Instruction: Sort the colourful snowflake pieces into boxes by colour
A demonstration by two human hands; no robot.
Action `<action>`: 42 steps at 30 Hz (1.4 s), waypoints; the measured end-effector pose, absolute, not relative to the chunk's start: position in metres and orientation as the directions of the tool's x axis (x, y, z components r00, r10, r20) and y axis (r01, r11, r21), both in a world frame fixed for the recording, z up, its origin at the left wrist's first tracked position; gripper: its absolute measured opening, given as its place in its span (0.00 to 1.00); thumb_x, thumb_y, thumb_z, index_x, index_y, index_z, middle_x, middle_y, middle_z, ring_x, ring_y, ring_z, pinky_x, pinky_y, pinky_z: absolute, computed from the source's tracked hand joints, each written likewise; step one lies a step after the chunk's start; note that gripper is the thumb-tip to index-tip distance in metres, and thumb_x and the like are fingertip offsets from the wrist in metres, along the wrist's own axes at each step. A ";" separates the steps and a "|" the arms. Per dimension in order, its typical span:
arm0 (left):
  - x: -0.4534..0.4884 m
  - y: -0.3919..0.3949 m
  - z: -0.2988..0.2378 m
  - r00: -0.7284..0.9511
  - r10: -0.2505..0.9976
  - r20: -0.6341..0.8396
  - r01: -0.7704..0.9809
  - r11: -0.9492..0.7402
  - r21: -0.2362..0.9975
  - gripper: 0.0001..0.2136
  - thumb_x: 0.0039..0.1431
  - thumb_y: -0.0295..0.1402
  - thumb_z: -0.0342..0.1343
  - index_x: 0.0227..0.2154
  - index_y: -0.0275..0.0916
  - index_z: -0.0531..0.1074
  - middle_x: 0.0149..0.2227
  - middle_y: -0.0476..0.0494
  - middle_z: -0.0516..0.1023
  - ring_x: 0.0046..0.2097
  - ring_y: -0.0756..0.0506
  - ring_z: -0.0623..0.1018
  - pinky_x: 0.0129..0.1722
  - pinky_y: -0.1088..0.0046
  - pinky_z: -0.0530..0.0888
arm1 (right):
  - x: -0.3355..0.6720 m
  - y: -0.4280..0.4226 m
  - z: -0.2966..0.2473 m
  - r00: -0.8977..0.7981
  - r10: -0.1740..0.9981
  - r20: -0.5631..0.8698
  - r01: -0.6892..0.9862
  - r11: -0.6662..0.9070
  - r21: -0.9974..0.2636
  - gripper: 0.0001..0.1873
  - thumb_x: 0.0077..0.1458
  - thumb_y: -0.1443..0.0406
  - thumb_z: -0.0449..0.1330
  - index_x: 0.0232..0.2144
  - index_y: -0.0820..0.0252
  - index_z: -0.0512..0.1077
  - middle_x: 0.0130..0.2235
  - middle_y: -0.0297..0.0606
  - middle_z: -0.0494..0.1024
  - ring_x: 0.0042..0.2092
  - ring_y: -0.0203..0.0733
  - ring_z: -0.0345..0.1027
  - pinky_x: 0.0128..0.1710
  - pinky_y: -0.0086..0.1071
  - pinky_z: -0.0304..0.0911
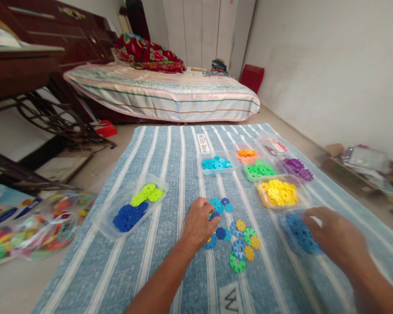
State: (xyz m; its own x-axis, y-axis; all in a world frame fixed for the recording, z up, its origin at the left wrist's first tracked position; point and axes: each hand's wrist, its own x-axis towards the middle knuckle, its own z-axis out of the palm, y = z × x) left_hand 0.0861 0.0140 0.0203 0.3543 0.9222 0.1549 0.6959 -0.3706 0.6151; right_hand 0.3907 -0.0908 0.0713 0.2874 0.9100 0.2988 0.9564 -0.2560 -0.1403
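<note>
In the middle of the cloth my left hand (198,224) is closed, thumb and fingers bent around dark blue and yellow notched plastic discs (213,215). Close to its fingertips lie joined light blue and dark blue discs (216,204). To its right rests a linked chain of blue, green and yellow discs (239,248). My right hand (337,235) is over a clear box of blue discs (299,235), its fingers reaching down at the box. Motion smears that hand, and whether it grips a disc is not visible.
Boxes of yellow (278,192), green (258,169), orange (247,153), purple (298,168) and turquoise discs (216,163) stand on the right. A two-part box (109,233) with lime and dark blue discs is at left. The striped cloth (170,174) spreads beneath; a bed (170,93) stands beyond.
</note>
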 end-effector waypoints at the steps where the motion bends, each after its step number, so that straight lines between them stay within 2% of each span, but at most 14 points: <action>1: 0.086 0.014 0.020 0.357 0.922 0.147 0.700 -0.369 0.611 0.02 0.46 0.31 0.58 0.24 0.39 0.72 0.37 0.43 0.70 0.43 0.42 0.69 0.44 0.64 0.67 | 0.383 -0.090 0.072 0.269 0.902 0.337 0.960 -0.223 -0.171 0.18 0.53 0.53 0.49 0.29 0.54 0.73 0.34 0.40 0.78 0.36 0.50 0.72 0.32 0.41 0.65; 4: 0.086 0.013 0.021 0.354 0.926 0.131 0.686 -0.352 0.636 0.01 0.46 0.30 0.57 0.24 0.39 0.72 0.38 0.44 0.70 0.44 0.43 0.69 0.45 0.65 0.67 | 0.350 -0.087 0.072 0.134 0.912 0.387 0.945 0.001 -0.328 0.16 0.55 0.54 0.49 0.30 0.56 0.73 0.35 0.38 0.78 0.37 0.44 0.72 0.38 0.37 0.66; 7: 0.085 0.015 0.022 0.326 0.937 0.122 0.648 -0.316 0.693 0.01 0.45 0.28 0.58 0.23 0.39 0.72 0.37 0.46 0.70 0.43 0.44 0.70 0.45 0.66 0.67 | 0.319 -0.079 0.060 0.005 0.946 0.325 0.882 0.149 -0.447 0.13 0.57 0.59 0.50 0.30 0.56 0.72 0.34 0.37 0.76 0.37 0.41 0.70 0.39 0.33 0.65; 11: 0.085 0.017 0.024 0.246 0.965 0.094 0.566 -0.222 0.794 0.03 0.42 0.27 0.58 0.19 0.38 0.70 0.33 0.48 0.71 0.37 0.48 0.71 0.38 0.72 0.68 | 0.298 -0.066 0.027 -0.050 0.961 0.273 0.831 0.192 -0.522 0.12 0.57 0.62 0.50 0.28 0.56 0.71 0.31 0.36 0.75 0.36 0.40 0.69 0.37 0.33 0.64; 16: 0.079 0.015 0.035 0.142 0.990 0.000 0.434 -0.063 0.899 0.04 0.43 0.30 0.57 0.19 0.37 0.69 0.23 0.52 0.69 0.27 0.52 0.69 0.29 0.76 0.66 | 0.296 -0.055 -0.009 0.015 0.944 0.329 0.784 0.193 -0.590 0.12 0.57 0.61 0.51 0.28 0.57 0.71 0.32 0.37 0.74 0.36 0.41 0.68 0.38 0.34 0.64; 19: 0.064 0.014 0.054 0.091 0.996 0.011 0.439 -0.050 0.897 0.06 0.45 0.34 0.56 0.20 0.37 0.69 0.20 0.53 0.68 0.25 0.52 0.67 0.27 0.77 0.64 | 0.298 -0.054 -0.019 0.002 0.926 0.377 0.776 0.236 -0.585 0.12 0.57 0.60 0.51 0.28 0.57 0.72 0.32 0.37 0.74 0.37 0.41 0.67 0.39 0.36 0.64; 23: 0.021 0.022 0.086 -0.025 0.989 0.146 0.609 -0.101 0.786 0.09 0.47 0.38 0.54 0.21 0.38 0.69 0.20 0.54 0.68 0.25 0.52 0.67 0.27 0.77 0.63 | 0.299 -0.055 -0.025 -0.017 0.902 0.431 0.780 0.282 -0.559 0.11 0.57 0.60 0.52 0.29 0.57 0.72 0.33 0.38 0.74 0.38 0.42 0.67 0.40 0.37 0.64; 26: -0.018 0.033 0.101 -0.122 0.980 0.160 0.740 -0.017 0.672 0.09 0.47 0.39 0.53 0.21 0.38 0.69 0.20 0.54 0.68 0.25 0.51 0.68 0.27 0.76 0.63 | 0.299 -0.056 -0.026 -0.012 0.895 0.446 0.779 0.289 -0.557 0.11 0.57 0.60 0.53 0.29 0.57 0.73 0.34 0.38 0.74 0.39 0.42 0.67 0.41 0.37 0.63; 31: -0.065 0.041 0.102 -0.159 0.987 0.009 0.898 0.141 0.417 0.08 0.45 0.36 0.52 0.19 0.38 0.69 0.18 0.52 0.69 0.25 0.50 0.69 0.26 0.76 0.61 | 0.300 -0.054 -0.028 0.002 0.905 0.425 0.759 0.275 -0.590 0.11 0.56 0.59 0.53 0.29 0.56 0.73 0.34 0.37 0.74 0.39 0.42 0.66 0.40 0.36 0.63; 35: -0.076 0.040 0.101 -0.113 0.982 -0.148 0.970 0.142 0.199 0.07 0.46 0.32 0.51 0.18 0.38 0.69 0.18 0.51 0.68 0.26 0.49 0.70 0.26 0.76 0.60 | 0.300 -0.053 -0.028 0.012 0.911 0.411 0.744 0.267 -0.612 0.11 0.56 0.59 0.53 0.29 0.56 0.72 0.34 0.38 0.74 0.38 0.42 0.66 0.40 0.37 0.63; 38: -0.077 0.040 0.109 -0.140 0.960 -0.244 0.987 0.154 0.040 0.06 0.46 0.31 0.51 0.18 0.39 0.70 0.21 0.48 0.71 0.29 0.47 0.72 0.27 0.76 0.60 | 0.300 -0.052 -0.026 0.019 0.918 0.397 0.735 0.256 -0.628 0.11 0.56 0.60 0.53 0.29 0.56 0.72 0.32 0.37 0.73 0.38 0.42 0.65 0.39 0.37 0.62; 40: -0.073 0.042 0.116 -0.189 0.945 -0.265 0.982 0.183 -0.047 0.06 0.47 0.32 0.51 0.21 0.40 0.72 0.24 0.46 0.74 0.31 0.45 0.74 0.28 0.75 0.61 | 0.299 -0.051 -0.023 0.031 0.917 0.399 0.728 0.252 -0.637 0.11 0.56 0.60 0.53 0.28 0.57 0.71 0.32 0.37 0.73 0.37 0.42 0.65 0.39 0.37 0.62; 42: -0.063 0.044 0.121 -0.223 0.953 -0.203 0.973 0.207 -0.098 0.09 0.51 0.34 0.49 0.25 0.40 0.73 0.29 0.43 0.76 0.34 0.43 0.75 0.30 0.73 0.63 | 0.298 -0.050 -0.021 0.041 0.917 0.397 0.725 0.246 -0.643 0.11 0.57 0.61 0.52 0.27 0.57 0.71 0.31 0.37 0.73 0.37 0.42 0.65 0.39 0.36 0.62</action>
